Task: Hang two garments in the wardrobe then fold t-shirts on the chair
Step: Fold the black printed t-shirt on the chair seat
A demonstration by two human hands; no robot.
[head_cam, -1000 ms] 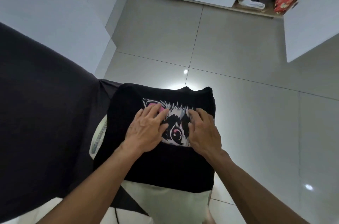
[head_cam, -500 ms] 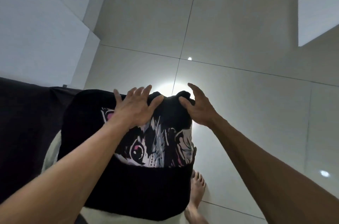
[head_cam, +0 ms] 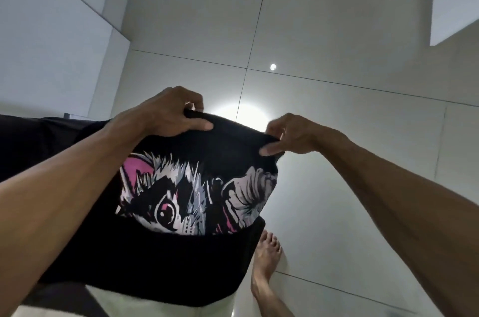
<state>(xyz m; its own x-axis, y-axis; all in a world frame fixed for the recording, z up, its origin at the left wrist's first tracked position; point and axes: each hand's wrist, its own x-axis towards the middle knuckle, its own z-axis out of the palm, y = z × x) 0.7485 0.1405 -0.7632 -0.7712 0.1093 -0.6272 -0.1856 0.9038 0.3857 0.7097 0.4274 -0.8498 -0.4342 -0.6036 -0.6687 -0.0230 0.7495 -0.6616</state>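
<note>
Head view: left hand [head_cam: 166, 111] and right hand [head_cam: 290, 135] each pinch black t-shirt's [head_cam: 181, 252] far edge.

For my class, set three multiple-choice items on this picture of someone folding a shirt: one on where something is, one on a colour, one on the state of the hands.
1. Where do both hands hold the black printed cotton t-shirt?
A. At its far edge
B. At its near hem
C. In the middle of the print

2. What colour is the ear in the cartoon animal print?
A. Green
B. Pink
C. Yellow

3. What are the left hand and the right hand doing?
A. Lying flat on the cloth
B. Hanging free
C. Each pinching the cloth in a grip

Answers:
1 A: both hands sit on the shirt's edge farthest from the camera, above the print.
2 B: the ear at the print's left is bright pink.
3 C: thumb and curled fingers of each hand close on the edge of the fabric.
</note>
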